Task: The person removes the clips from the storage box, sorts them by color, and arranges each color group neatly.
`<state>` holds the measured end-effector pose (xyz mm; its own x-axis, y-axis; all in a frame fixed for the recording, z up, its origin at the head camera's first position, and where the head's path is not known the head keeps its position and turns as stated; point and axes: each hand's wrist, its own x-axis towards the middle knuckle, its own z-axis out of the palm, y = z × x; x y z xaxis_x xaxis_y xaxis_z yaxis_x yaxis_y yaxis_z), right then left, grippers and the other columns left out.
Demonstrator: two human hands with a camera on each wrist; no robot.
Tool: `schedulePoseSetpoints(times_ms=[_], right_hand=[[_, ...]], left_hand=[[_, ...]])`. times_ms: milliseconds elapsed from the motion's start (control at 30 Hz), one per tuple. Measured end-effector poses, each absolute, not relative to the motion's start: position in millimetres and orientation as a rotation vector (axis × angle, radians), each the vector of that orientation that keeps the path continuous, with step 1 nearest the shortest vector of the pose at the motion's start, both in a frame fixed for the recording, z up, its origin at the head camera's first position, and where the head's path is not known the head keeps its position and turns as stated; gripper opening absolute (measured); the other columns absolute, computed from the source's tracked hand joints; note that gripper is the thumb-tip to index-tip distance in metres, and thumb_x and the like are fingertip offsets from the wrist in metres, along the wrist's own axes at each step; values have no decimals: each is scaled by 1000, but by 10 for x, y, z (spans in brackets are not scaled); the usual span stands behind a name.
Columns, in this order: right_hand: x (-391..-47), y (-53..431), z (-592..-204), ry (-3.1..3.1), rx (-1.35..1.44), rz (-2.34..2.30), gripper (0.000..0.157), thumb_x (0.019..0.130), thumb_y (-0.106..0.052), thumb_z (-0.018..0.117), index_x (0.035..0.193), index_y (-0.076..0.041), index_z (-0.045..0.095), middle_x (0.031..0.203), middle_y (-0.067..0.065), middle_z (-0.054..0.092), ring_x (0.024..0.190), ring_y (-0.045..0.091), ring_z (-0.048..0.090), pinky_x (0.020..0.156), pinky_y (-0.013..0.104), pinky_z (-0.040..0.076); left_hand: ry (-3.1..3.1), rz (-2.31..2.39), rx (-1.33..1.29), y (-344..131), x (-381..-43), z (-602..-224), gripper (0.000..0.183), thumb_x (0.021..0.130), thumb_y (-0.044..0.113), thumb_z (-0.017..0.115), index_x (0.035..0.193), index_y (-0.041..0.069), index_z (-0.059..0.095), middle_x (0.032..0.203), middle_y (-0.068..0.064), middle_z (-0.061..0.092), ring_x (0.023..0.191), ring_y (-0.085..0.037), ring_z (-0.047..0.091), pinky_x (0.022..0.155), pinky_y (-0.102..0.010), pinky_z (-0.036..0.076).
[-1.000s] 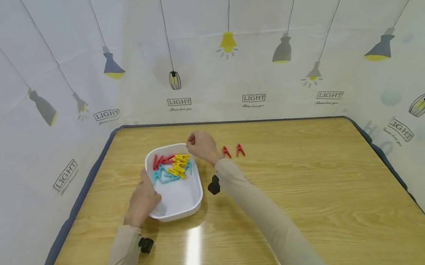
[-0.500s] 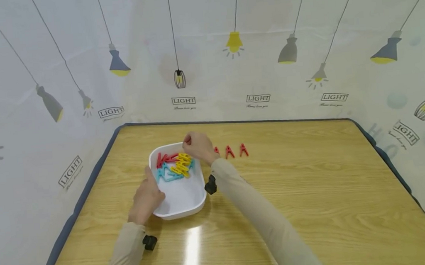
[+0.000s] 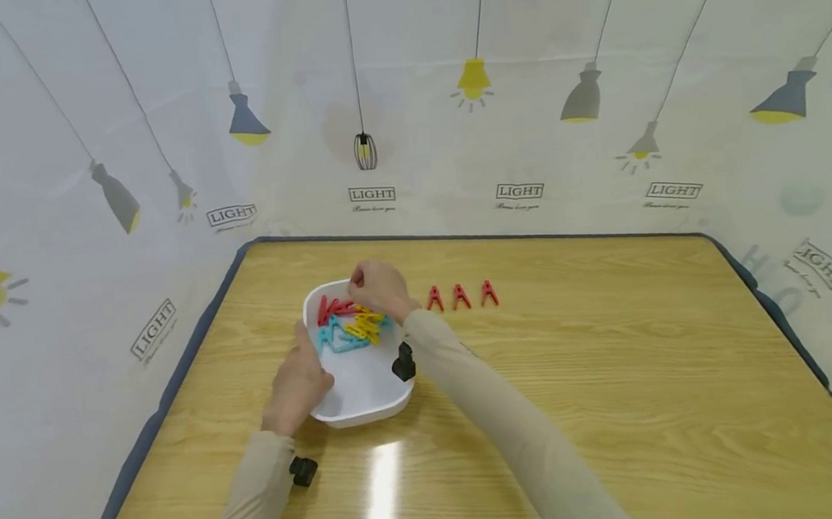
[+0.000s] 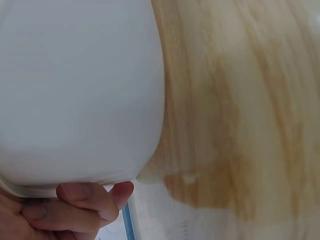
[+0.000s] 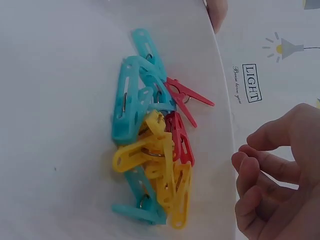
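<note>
Left hand grips white tray by its left side, left of frame centre. Right hand at its upper-right rim, fingers loosely curled, empty.

The left grip curls its fingers; the right grip, farther forward, bends loosely.
</note>
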<state>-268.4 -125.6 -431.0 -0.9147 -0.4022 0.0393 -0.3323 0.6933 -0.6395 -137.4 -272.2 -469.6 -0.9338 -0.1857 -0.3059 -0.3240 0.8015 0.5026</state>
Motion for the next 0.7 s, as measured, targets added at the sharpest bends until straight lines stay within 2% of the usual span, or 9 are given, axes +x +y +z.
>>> schedulePoseSetpoints(times_ms=[133,267,567,700], right_hand=[[-2693,-1341,-4383,2766,-604,-1034,17,94,-17,65,104,-6,73,92,4,70,74,15,59,63,21,46],[-2709,-1379,-4445,2755,-611,-1037,18,93,-18,65,104,-7,74,91,4,70,75,16,59,64,22,46],[-2752,-1387,-4543,2793,-610,-977,20,93,-16,67,109,-8,75,95,4,71,82,16,60,73,25,51],[-2750,-1419,-4598,2818,-651,-907,22,93,-13,66,112,-8,75,105,5,74,90,17,63,87,30,56]], left_hand=[[2740,842,-398,-2730,-1368,-4682,105,90,2,64,159,0,-14,143,-35,46,105,-36,62,86,-47,58],[2732,852,-402,-2717,-1374,-4673,106,89,2,64,159,2,-15,143,-34,46,103,-35,62,84,-45,59],[2753,838,-384,-2711,-1377,-4689,104,91,3,64,159,2,-15,149,-33,41,106,-35,61,86,-46,59],[2760,829,-379,-2729,-1371,-4698,104,91,3,64,159,1,-15,148,-34,41,107,-37,61,87,-47,59]])
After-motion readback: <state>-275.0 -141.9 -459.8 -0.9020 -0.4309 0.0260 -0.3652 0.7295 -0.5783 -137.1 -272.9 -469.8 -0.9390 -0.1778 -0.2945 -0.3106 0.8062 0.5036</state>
